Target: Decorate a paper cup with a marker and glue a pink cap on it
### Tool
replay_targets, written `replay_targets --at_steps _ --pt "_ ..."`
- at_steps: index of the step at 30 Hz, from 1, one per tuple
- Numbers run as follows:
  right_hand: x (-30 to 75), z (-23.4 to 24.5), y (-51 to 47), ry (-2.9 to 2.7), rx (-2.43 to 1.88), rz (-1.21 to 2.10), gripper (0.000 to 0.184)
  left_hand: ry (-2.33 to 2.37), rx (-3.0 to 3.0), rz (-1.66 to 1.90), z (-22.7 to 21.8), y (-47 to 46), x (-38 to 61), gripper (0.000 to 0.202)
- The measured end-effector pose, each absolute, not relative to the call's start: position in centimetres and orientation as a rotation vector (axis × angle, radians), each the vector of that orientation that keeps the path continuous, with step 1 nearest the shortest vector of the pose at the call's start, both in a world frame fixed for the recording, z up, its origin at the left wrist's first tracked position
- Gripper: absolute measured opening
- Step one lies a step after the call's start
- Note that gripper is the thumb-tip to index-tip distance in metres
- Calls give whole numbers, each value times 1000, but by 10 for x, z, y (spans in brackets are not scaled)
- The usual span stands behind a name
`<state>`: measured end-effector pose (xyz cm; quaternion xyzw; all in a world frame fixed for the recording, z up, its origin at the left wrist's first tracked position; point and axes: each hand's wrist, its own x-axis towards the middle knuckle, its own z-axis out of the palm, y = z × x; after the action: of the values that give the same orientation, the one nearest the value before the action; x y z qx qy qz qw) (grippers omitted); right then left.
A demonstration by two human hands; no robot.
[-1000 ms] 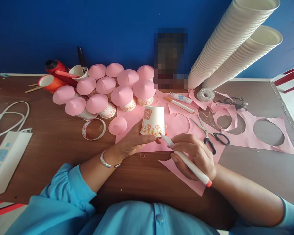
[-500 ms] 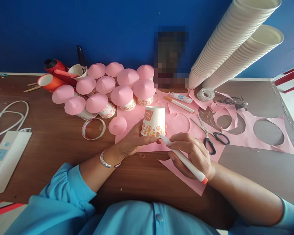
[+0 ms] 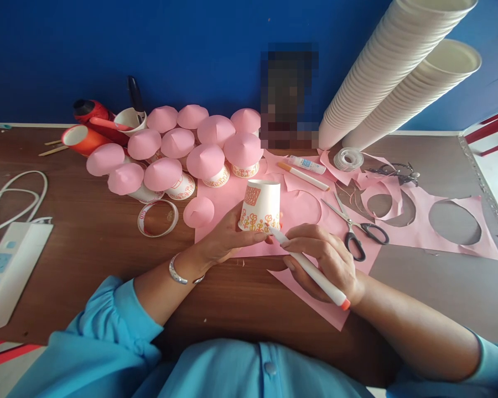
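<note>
My left hand [image 3: 228,239] is closed round an upside-down white paper cup [image 3: 260,204] with orange flowers drawn along its rim and an orange grid patch higher up. My right hand [image 3: 327,262] is closed on a white marker with an orange end [image 3: 311,269], and the marker's tip touches the cup's lower right edge. Both hands rest over a pink paper sheet [image 3: 228,202] on the brown table [image 3: 91,237].
Several pink-capped cups [image 3: 182,149] cluster behind. A loose pink cone [image 3: 198,212], a cut cup ring [image 3: 158,218], scissors [image 3: 354,229], a glue tube [image 3: 308,164], a second marker [image 3: 302,177], tape roll [image 3: 348,160] and pink scraps with round holes [image 3: 452,224] lie around. Stacked white cups [image 3: 398,72] lean at back right; a power strip [image 3: 8,271] lies left.
The marker tip has slid a little left and up along the cup's lower edge. The cup has been turned slightly in my left hand.
</note>
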<state>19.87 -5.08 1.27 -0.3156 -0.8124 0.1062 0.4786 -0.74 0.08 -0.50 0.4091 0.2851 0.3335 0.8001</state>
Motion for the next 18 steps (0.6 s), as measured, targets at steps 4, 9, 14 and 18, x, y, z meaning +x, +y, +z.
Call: replay_targets --at_steps 4,9,14,18 --pt "198 14 -50 -1989 -760 246 21 612 886 717 -6 0 -8 46" --pt "198 15 -49 -2001 -757 240 18 608 898 706 -5 0 -8 43" --pt "198 15 -49 -2001 -765 245 19 606 878 725 -5 1 -7 42" --pt "198 15 -49 -2009 -766 223 17 580 873 742 -8 1 -8 40"
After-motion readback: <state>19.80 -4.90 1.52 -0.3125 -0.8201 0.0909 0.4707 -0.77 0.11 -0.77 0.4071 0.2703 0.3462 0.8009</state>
